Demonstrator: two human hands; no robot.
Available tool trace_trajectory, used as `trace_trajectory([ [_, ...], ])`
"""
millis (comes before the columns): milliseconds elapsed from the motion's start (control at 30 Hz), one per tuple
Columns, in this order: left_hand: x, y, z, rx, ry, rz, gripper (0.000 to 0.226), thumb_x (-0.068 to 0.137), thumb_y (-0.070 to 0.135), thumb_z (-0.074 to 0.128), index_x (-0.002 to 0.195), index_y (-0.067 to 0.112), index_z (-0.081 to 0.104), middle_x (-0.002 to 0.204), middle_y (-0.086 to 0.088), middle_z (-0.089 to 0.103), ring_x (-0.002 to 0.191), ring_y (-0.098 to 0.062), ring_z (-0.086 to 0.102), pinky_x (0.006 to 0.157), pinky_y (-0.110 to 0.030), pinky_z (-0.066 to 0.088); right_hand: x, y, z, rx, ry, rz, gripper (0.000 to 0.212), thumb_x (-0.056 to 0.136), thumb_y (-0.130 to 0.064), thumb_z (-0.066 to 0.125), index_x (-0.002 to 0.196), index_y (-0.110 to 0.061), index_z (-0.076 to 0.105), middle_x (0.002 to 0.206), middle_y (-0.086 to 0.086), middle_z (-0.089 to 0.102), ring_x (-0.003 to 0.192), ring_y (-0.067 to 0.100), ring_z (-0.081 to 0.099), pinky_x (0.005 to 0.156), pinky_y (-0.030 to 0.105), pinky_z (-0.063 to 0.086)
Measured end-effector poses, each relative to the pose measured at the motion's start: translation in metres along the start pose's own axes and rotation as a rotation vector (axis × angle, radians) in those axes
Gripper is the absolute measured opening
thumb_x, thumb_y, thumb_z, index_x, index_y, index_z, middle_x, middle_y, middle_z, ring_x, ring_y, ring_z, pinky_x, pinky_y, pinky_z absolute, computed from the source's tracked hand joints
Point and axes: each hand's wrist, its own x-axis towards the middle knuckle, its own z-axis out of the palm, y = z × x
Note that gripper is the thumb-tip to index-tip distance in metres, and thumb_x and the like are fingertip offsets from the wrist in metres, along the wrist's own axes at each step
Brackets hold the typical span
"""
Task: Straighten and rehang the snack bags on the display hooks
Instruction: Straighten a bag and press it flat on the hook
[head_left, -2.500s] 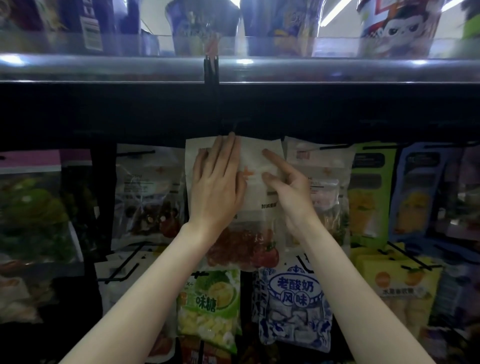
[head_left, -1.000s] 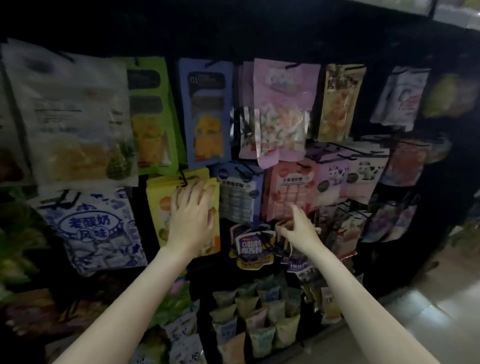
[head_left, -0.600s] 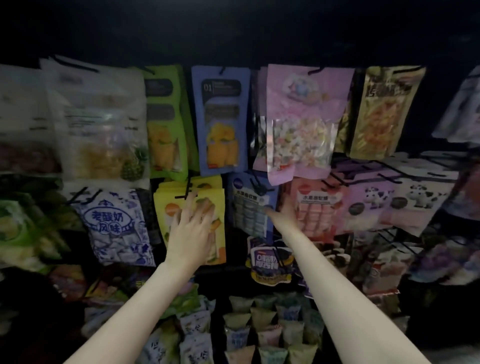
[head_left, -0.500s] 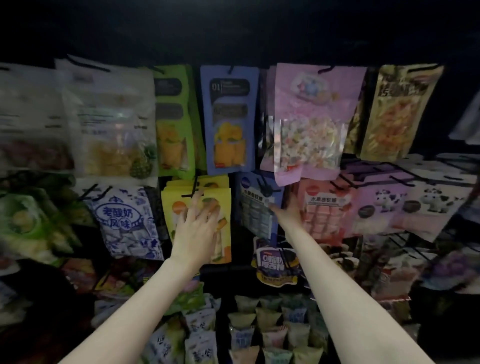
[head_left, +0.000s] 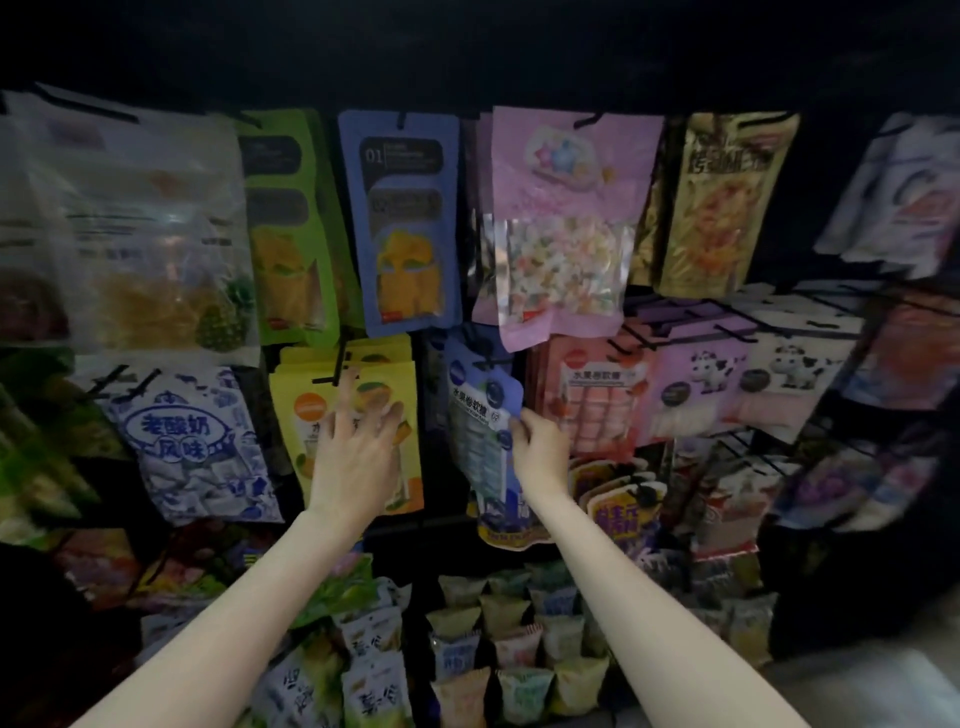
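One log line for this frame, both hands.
stage: straightening middle row | left hand: flat on yellow bag | right hand: pinching blue bag edge | bags on hooks

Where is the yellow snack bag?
The yellow bag hangs left of centre, under the left hand, between the blue-and-white bag and the blue bag.

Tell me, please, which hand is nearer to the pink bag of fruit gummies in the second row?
The right. The right hand grips the blue bag just left of the pink gummy bag; the left hand rests on the yellow bag, farther left.
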Motion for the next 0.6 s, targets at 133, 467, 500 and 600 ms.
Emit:
trace_trajectory([
  [133, -0.002, 0.001, -0.009, -0.035, -0.001, -0.014, 0.047, 0.066, 0.009, 0.07, 0.111, 0.004, 0.062, 0.12, -0.016, 0.058, 0.132, -0.043, 0.026, 0.083, -0.054, 0.047, 0.008, 0.006, -0.006, -0.059, -0.018, -0.014, 0.025, 0.098, -0.015, 0.046, 0.094, 0.003, 0.063, 0.077, 0.014, 0.06, 0.071, 0.025, 0.054, 0.06, 0.031, 0.031],
  [467, -0.047, -0.032, -0.007, -0.19, 0.129, -0.023, 0.047, 0.08, 0.016, 0.037, 0.125, 0.012, 0.05, 0.141, -0.01, 0.043, 0.131, -0.028, 0.03, 0.096, -0.05, 0.04, -0.01, 0.001, 0.005, -0.272, -0.578, 0.285, 0.031, 0.099, -0.024, 0.039, 0.073, -0.009, 0.047, 0.07, 0.005, 0.047, 0.055, 0.019, 0.046, 0.046, 0.026, 0.031],
  [500, -0.054, -0.039, -0.003, -0.174, 0.109, -0.041, 0.048, 0.079, 0.017, 0.035, 0.125, 0.012, 0.05, 0.14, -0.011, 0.044, 0.129, -0.029, 0.032, 0.095, -0.051, 0.041, -0.019, -0.002, 0.009, -0.202, -0.595, 0.272, 0.027, 0.098, -0.021, 0.042, 0.077, -0.008, 0.051, 0.072, 0.007, 0.051, 0.055, 0.016, 0.047, 0.042, 0.023, 0.034],
  [600, -0.066, -0.065, 0.003, -0.113, 0.062, -0.103, 0.048, 0.079, 0.014, 0.045, 0.127, 0.012, 0.047, 0.138, -0.012, 0.046, 0.127, -0.03, 0.035, 0.094, -0.052, 0.04, -0.038, -0.023, 0.028, 0.071, -0.642, 0.247, 0.031, 0.094, -0.024, 0.053, 0.123, -0.013, 0.051, 0.112, 0.01, 0.06, 0.087, 0.019, 0.062, 0.057, 0.018, 0.051],
])
